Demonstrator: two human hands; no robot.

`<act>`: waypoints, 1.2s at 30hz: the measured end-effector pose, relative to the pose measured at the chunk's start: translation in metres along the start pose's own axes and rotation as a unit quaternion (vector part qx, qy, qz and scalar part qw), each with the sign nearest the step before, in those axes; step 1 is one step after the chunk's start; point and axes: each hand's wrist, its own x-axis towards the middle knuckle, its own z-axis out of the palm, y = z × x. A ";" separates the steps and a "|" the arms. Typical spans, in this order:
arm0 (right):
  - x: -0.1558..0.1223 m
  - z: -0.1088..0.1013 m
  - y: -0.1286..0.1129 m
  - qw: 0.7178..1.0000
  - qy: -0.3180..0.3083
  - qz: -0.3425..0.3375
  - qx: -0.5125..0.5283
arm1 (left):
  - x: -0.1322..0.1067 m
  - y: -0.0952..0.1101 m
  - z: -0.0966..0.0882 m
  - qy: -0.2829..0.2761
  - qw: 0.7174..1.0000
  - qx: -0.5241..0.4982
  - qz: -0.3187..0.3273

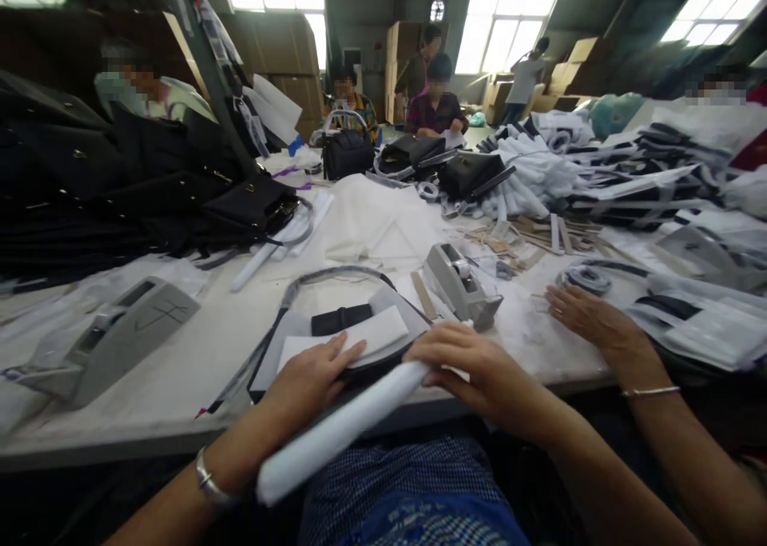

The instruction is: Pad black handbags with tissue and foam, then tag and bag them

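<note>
A black handbag (257,378) lies flat on the table in front of me, its wrapped handle (335,272) arched away from me. On the bag rests a folded white foam sheet (377,332), beside a dark strap piece (341,320). My left hand (315,374) lies on the bag and the sheet's near edge, thumb and fingers apart. In my right hand (464,362) is the upper end of a white foam roll (341,434), gripped between thumb and fingers. The roll slants down toward me, across the table edge. Part of the bag's near side is hidden behind hands and roll.
Grey tape dispensers (461,286) stand just beyond my right hand and at the left (137,330). A co-worker's hand (587,314) reaches in from the right, near another bag. Black bags (120,186) pile up at left; white rolls (527,170) lie farther back.
</note>
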 end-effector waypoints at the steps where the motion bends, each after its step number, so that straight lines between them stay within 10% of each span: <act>1: -0.014 0.009 -0.001 1.000 -0.016 0.004 -0.010 | 0.002 -0.001 -0.004 -0.013 1.000 -0.006 0.004; 10: -0.028 0.137 0.008 0.965 0.185 0.024 -0.185 | 0.012 0.013 -0.030 -0.066 0.998 0.000 -0.001; 16: -0.005 0.179 0.027 0.938 0.263 -0.003 -0.224 | 0.007 0.012 -0.026 -0.076 0.997 -0.010 -0.004; 25: -0.017 0.136 0.036 0.952 0.203 -0.094 -0.208 | -0.009 0.017 0.021 0.074 0.993 0.085 0.018; 29: -0.011 0.116 0.054 0.957 0.135 -0.058 -0.250 | -0.009 0.023 0.024 0.068 0.992 0.107 0.005; 36: -0.009 0.134 0.074 0.955 0.201 -0.060 -0.211 | 0.007 0.056 0.024 0.033 0.987 0.143 -0.061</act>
